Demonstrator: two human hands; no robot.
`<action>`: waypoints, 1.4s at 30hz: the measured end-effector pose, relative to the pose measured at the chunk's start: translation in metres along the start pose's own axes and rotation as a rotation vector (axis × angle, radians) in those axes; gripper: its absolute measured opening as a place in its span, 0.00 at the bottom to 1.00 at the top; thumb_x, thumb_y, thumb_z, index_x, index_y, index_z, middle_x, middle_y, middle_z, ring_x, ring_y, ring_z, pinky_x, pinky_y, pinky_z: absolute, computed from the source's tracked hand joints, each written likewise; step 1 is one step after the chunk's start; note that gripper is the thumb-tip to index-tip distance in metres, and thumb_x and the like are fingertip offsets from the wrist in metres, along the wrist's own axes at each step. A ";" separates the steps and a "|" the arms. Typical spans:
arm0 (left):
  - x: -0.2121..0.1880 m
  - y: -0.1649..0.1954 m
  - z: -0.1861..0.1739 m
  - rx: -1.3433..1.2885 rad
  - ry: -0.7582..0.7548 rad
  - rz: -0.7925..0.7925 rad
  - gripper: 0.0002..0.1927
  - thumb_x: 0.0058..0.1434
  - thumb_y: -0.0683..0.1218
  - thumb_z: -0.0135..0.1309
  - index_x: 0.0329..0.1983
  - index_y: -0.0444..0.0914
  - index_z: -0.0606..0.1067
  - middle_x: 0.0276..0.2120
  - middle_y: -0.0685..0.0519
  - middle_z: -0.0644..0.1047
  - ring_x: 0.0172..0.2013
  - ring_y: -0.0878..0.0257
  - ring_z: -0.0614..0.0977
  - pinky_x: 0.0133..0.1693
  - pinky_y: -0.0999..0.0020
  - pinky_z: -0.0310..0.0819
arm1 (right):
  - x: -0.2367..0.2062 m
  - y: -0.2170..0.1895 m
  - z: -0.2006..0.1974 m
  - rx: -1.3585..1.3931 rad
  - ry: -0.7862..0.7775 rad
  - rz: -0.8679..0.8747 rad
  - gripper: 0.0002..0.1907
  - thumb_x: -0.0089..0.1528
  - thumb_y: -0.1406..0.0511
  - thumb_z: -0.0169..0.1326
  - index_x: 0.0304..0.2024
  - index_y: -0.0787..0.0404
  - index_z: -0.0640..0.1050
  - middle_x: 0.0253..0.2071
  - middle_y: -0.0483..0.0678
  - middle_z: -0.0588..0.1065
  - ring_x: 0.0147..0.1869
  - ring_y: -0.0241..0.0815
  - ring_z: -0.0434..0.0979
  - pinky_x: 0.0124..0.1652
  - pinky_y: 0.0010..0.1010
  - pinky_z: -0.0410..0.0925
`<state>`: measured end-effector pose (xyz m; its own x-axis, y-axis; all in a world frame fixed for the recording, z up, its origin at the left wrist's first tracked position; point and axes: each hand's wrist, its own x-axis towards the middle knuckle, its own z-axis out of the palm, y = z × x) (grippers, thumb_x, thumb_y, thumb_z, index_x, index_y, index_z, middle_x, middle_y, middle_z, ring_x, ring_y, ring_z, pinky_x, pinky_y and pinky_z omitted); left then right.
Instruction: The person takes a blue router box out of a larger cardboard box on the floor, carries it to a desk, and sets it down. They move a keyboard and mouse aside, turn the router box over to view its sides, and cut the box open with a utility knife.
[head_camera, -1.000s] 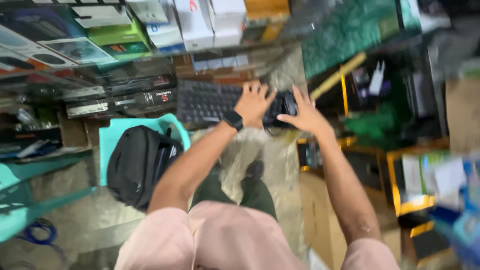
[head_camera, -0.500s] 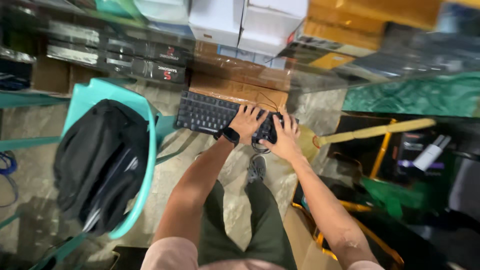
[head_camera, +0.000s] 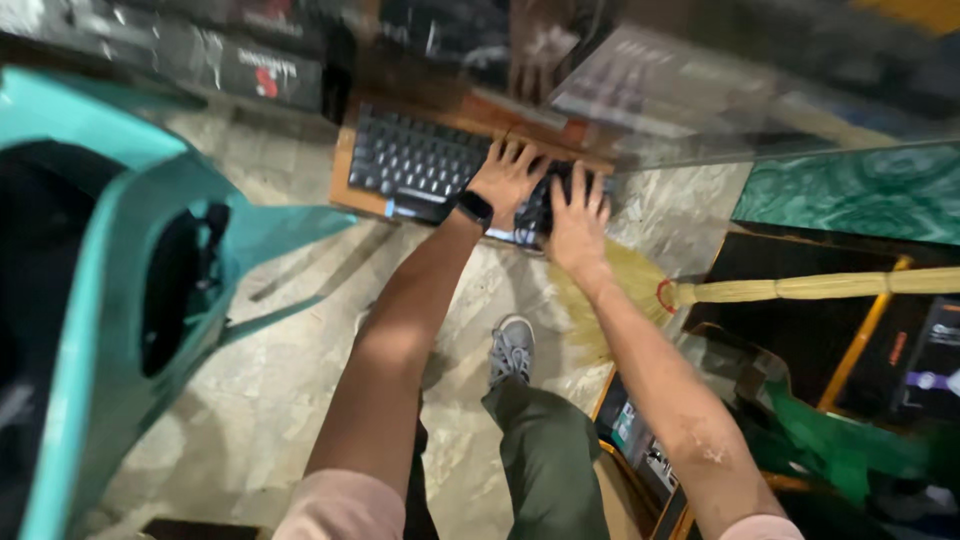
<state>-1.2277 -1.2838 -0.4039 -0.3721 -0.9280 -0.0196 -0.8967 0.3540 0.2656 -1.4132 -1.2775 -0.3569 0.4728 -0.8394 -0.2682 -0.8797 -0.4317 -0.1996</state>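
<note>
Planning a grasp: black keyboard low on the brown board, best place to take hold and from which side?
By its two short ends, from above. The keyboard is long, flat and lies level on the brown board. Both the left hand and the right hand crowd its right part, so the free left end hangs unsupported.

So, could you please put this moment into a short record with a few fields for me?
view: head camera, looking down, blurred
left hand: palm down on a black keyboard, dark watch on the wrist
right hand: palm down on the keyboard's right end
keyboard: lies in a shallow brown box on the stone floor
nearby: straw broom right of the hands, teal plastic chair at left, grey shoe below
grip: cannot tell whether the hands clasp the keyboard
</note>
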 end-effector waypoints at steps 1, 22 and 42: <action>0.003 0.000 0.005 -0.091 -0.147 -0.018 0.53 0.42 0.52 0.67 0.73 0.37 0.62 0.66 0.39 0.63 0.66 0.37 0.64 0.65 0.36 0.54 | -0.001 0.006 0.012 -0.025 0.001 -0.001 0.54 0.44 0.61 0.73 0.72 0.55 0.65 0.78 0.58 0.45 0.80 0.71 0.39 0.69 0.66 0.49; -0.031 0.002 -0.006 -0.017 0.128 -0.290 0.33 0.60 0.47 0.56 0.69 0.39 0.65 0.75 0.42 0.53 0.71 0.38 0.58 0.64 0.33 0.53 | 0.021 0.020 0.026 0.215 0.198 -0.145 0.34 0.53 0.69 0.58 0.64 0.61 0.72 0.77 0.59 0.53 0.81 0.65 0.44 0.70 0.66 0.43; -0.343 0.079 -0.557 -0.327 0.592 -0.880 0.38 0.50 0.47 0.62 0.65 0.35 0.65 0.54 0.39 0.72 0.43 0.40 0.81 0.42 0.49 0.77 | -0.084 -0.404 -0.386 0.747 0.099 -0.707 0.17 0.62 0.73 0.54 0.55 0.65 0.77 0.50 0.54 0.79 0.53 0.46 0.81 0.54 0.34 0.71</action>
<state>-1.0376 -1.0027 0.1607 0.6149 -0.7804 0.1136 -0.6527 -0.4229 0.6286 -1.1180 -1.1602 0.1103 0.8333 -0.5116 0.2097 -0.1299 -0.5498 -0.8251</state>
